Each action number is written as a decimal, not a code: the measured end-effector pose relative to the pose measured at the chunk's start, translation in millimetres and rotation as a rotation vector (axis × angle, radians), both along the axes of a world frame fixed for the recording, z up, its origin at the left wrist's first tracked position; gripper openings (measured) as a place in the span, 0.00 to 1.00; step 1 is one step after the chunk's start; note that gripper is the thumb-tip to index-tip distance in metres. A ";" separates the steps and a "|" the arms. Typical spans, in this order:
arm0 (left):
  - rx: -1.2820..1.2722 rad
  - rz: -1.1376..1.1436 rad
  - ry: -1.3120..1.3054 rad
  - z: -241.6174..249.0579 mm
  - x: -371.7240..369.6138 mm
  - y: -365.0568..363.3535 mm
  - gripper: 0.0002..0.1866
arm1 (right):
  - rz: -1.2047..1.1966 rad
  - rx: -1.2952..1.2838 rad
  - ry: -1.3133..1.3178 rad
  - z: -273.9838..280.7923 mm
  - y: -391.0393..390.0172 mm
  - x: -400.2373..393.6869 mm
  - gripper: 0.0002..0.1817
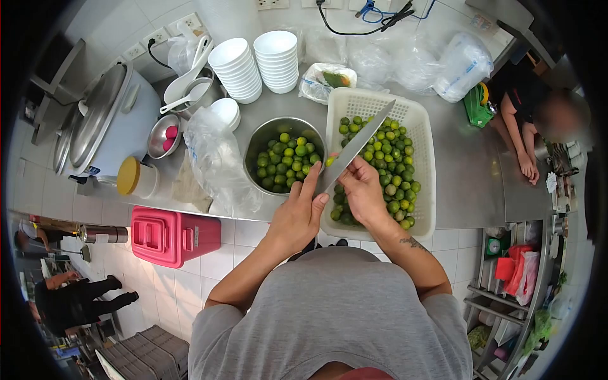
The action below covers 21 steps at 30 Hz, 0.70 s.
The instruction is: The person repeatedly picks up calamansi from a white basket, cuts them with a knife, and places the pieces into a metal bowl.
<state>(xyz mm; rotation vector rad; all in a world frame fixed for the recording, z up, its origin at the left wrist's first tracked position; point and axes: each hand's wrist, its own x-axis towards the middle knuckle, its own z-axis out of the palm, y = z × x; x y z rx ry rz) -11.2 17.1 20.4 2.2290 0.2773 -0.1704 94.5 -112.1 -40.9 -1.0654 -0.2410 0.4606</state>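
My right hand [362, 192] grips the handle of a long knife [361, 144], whose blade slants up and right over a white perforated basket [423, 133] full of small green limes [387, 158]. My left hand [299, 212] is beside the blade's lower end, fingers raised and touching it; a small lime [330, 160] shows at the blade edge near the fingertips. A steel bowl [266, 132] left of the basket holds more limes [285, 161]. Both stand on a steel counter [468, 183].
Stacks of white bowls [254, 66] and a rice cooker [104, 123] stand at the back left. A clear plastic bag [215, 161] lies by the steel bowl. A red box [171, 234] sits below the counter. Another person's arms [516, 136] rest at the counter's right end.
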 end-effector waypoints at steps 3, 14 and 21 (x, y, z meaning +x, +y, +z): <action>0.012 -0.013 -0.062 -3.1 1.3 4.0 0.30 | 0.013 -0.062 -0.051 8.1 8.0 -8.0 0.09; -0.140 0.114 -0.242 -27.5 10.4 26.2 0.24 | 0.220 -0.300 -0.210 13.6 22.6 -10.6 0.12; -0.175 0.230 -0.246 -13.2 8.2 33.3 0.22 | -0.006 -0.714 -0.885 -9.7 8.3 91.7 0.08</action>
